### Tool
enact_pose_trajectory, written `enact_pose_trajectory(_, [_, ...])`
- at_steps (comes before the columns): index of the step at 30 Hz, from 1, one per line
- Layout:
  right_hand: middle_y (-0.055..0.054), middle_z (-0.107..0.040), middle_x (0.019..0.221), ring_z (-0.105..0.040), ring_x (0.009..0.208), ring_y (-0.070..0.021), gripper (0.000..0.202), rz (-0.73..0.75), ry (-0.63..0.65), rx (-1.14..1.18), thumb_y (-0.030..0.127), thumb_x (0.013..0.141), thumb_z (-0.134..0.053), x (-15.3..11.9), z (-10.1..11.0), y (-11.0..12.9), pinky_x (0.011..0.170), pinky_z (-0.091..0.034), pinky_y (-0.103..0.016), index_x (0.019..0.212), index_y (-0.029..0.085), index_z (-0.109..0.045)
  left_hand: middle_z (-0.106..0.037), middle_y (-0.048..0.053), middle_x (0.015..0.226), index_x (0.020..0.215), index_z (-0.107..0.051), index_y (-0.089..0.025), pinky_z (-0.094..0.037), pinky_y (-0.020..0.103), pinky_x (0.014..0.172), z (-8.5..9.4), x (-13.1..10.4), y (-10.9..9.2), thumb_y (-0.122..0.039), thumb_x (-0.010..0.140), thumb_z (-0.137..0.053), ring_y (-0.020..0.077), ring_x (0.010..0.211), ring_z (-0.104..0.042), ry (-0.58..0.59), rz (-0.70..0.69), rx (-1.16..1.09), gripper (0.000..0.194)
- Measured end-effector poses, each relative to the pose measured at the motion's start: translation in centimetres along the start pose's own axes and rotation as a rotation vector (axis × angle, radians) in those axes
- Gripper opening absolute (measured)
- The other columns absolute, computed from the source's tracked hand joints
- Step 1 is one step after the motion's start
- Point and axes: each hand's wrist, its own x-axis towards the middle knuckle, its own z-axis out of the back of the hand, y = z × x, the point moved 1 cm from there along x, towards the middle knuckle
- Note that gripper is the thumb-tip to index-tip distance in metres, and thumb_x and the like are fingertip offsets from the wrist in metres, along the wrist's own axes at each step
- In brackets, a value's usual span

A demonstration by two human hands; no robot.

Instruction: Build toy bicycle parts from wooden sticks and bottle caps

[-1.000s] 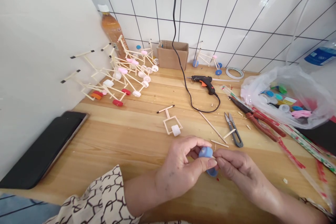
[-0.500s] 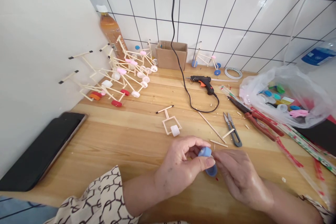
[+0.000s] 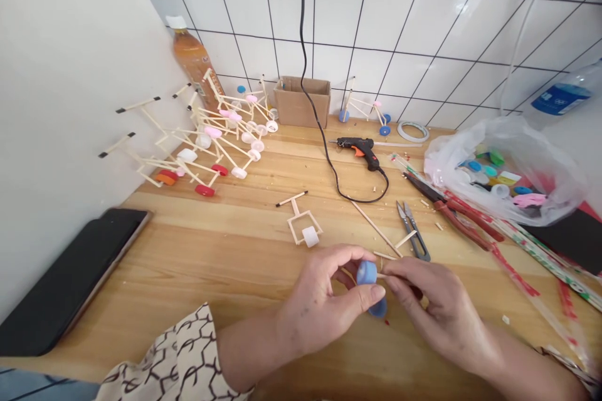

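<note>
Rolled over since half a second ago, the right hand (image 3: 435,304) now shows its thumb side, and a short length of thin stick (image 3: 380,276) has come into sight between its fingertips and the upper blue cap (image 3: 367,272). The left hand (image 3: 329,301) has barely changed its pose.

Both hands are at the lower centre of the frame. The left grip is curled, thumb below and fingers above, closed about the upper blue cap; the right grip is pinched tight on the stick, which meets that cap's right side. A second blue cap (image 3: 377,308) shows just under the left thumb; whether it is held or lies on the wooden surface (image 3: 188,250), I cannot tell.

Near the middle of the frame, above the left hand, lies a small stick frame (image 3: 292,223) with a white cap (image 3: 310,236) at its lower corner. Grey snips (image 3: 421,244) lie right of centre, just above the right hand, and a black glue gun (image 3: 357,143) lies farther up.
</note>
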Motion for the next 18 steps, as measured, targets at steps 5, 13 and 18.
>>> enact_pose_trajectory(5, [-0.003,-0.068,0.070,-0.065,0.060,-0.0137,0.011,-0.199,0.012,0.188,0.024,0.086,-0.054,0.11,0.51,0.35,0.051,-0.050,-0.021,0.082,0.018,-0.061,-0.064,0.005,0.076,0.084,-0.063,-0.012,-0.050,0.025,0.066,-0.18,0.00,-0.14,-0.022,0.071,-0.063,0.0141,0.068,-0.059,0.008,-0.049,0.095,0.017])
enact_pose_trajectory(13, [0.000,-0.065,0.061,-0.061,0.055,-0.0120,0.013,-0.267,0.038,0.299,0.027,0.084,-0.057,0.57,0.83,0.67,0.049,-0.048,-0.021,0.075,0.017,-0.060,-0.060,0.002,0.069,0.079,-0.064,-0.013,-0.044,0.022,0.060,-0.14,0.11,-0.51,-0.028,0.076,-0.058,0.0129,0.066,-0.053,0.189,0.086,0.125,0.016])
enact_pose_trajectory(18, [-0.001,-0.066,0.067,-0.057,0.058,-0.0115,0.016,-0.266,0.020,0.271,0.029,0.086,-0.055,0.54,1.12,0.24,0.051,-0.045,-0.021,0.078,0.017,-0.062,-0.060,0.003,0.077,0.090,-0.062,-0.012,-0.045,0.024,0.068,0.09,0.11,-0.23,-0.021,0.072,-0.063,0.0125,0.070,-0.055,0.244,0.086,-0.040,0.020])
